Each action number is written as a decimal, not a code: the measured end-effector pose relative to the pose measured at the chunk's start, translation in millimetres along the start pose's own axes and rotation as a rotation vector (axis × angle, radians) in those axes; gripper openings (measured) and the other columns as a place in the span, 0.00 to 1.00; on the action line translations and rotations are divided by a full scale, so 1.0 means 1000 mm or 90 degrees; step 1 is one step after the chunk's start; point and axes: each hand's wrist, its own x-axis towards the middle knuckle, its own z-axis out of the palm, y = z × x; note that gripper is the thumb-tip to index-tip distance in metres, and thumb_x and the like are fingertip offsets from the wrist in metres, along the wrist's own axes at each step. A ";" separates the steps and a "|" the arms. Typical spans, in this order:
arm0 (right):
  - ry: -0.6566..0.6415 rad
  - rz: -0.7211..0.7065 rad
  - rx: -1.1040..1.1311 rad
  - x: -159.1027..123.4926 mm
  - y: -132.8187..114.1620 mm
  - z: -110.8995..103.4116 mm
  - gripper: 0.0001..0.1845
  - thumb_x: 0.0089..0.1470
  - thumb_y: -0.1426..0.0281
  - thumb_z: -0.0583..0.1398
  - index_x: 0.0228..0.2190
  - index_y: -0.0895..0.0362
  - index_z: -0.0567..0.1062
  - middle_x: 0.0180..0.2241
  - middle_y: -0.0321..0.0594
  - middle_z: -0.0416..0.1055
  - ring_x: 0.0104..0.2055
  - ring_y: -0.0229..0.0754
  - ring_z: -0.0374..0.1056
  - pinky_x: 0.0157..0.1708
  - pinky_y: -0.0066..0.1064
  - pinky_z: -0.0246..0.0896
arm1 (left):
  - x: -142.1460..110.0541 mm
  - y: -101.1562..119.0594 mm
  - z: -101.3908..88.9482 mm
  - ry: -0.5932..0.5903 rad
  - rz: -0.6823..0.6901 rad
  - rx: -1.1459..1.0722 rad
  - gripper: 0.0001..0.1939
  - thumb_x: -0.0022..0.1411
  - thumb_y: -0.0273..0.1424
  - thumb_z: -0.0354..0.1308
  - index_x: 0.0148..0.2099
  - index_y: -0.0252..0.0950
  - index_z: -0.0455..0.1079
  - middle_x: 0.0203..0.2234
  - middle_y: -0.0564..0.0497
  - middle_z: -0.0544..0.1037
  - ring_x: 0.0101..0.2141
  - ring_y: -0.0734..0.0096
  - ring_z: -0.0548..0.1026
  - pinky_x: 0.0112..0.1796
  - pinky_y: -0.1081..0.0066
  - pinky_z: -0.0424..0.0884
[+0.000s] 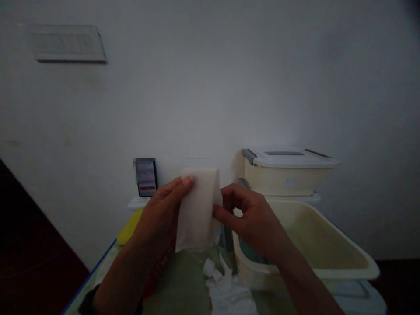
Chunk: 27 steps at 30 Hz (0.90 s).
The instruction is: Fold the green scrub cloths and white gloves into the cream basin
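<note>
A white, flat, folded piece that looks like paper or thin cloth (pixel 197 214) is held upright in front of me. My left hand (pixel 166 203) grips its left edge, with the thumb pressed on the near face. On the other side, my right hand (pixel 247 214) pinches the right edge between thumb and fingers, where a fold stands slightly apart. Below, crumpled white tissue-like pieces (pixel 229 293) lie on the green table surface (pixel 183 284). A red item with lettering (pixel 159 269) is partly hidden behind my left forearm.
An open cream bin (pixel 328 236) stands at the right with bluish-green material (pixel 252 251) inside. Behind it sits a lidded storage box (pixel 282 175). A phone (pixel 146 177) leans upright at the back left, near a yellow object (pixel 129 227). A white wall closes off the back.
</note>
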 end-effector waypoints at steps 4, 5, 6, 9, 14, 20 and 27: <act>0.025 0.018 -0.003 0.000 0.000 0.002 0.03 0.49 0.69 0.62 0.28 0.55 0.72 0.20 0.29 0.64 0.22 0.33 0.58 0.22 0.26 0.52 | 0.000 0.002 -0.001 -0.013 0.017 0.017 0.13 0.44 0.37 0.71 0.28 0.33 0.76 0.21 0.49 0.79 0.22 0.69 0.76 0.23 0.76 0.72; 0.028 0.019 -0.010 0.000 0.000 0.002 0.04 0.49 0.69 0.62 0.28 0.55 0.72 0.19 0.29 0.63 0.22 0.33 0.58 0.21 0.26 0.51 | 0.000 0.002 -0.001 -0.008 0.026 0.022 0.12 0.44 0.36 0.71 0.27 0.33 0.76 0.21 0.49 0.79 0.22 0.70 0.76 0.24 0.76 0.72; 0.029 0.019 -0.017 0.000 0.000 0.002 0.04 0.49 0.68 0.62 0.28 0.55 0.72 0.19 0.29 0.63 0.22 0.33 0.57 0.21 0.26 0.50 | 0.000 0.003 -0.001 0.000 0.033 0.027 0.11 0.45 0.36 0.70 0.26 0.33 0.76 0.21 0.49 0.79 0.22 0.71 0.76 0.24 0.76 0.72; 0.015 0.009 -0.035 -0.001 0.000 0.001 0.04 0.49 0.68 0.63 0.28 0.55 0.73 0.19 0.29 0.64 0.22 0.33 0.58 0.21 0.26 0.52 | -0.001 0.004 -0.001 0.026 0.035 0.031 0.11 0.46 0.36 0.69 0.29 0.33 0.77 0.20 0.50 0.78 0.20 0.71 0.75 0.22 0.76 0.71; -0.110 0.011 0.028 0.000 0.000 -0.007 0.06 0.51 0.68 0.63 0.33 0.56 0.76 0.29 0.36 0.75 0.32 0.37 0.70 0.33 0.30 0.64 | -0.004 0.006 0.002 0.032 0.019 -0.012 0.16 0.44 0.36 0.71 0.38 0.37 0.79 0.24 0.51 0.81 0.22 0.70 0.76 0.22 0.75 0.74; -0.046 0.028 0.022 0.000 0.001 -0.011 0.07 0.51 0.66 0.64 0.32 0.56 0.76 0.30 0.37 0.78 0.32 0.38 0.72 0.33 0.31 0.66 | -0.005 0.005 0.003 0.018 0.026 -0.022 0.13 0.46 0.37 0.70 0.34 0.37 0.79 0.23 0.52 0.80 0.23 0.71 0.76 0.24 0.76 0.74; 0.040 0.006 -0.072 -0.002 -0.003 -0.005 0.03 0.49 0.70 0.63 0.28 0.56 0.73 0.22 0.33 0.71 0.24 0.35 0.66 0.24 0.27 0.60 | -0.003 0.004 0.002 0.014 0.033 0.010 0.12 0.47 0.37 0.69 0.33 0.35 0.79 0.24 0.49 0.80 0.23 0.69 0.76 0.25 0.74 0.73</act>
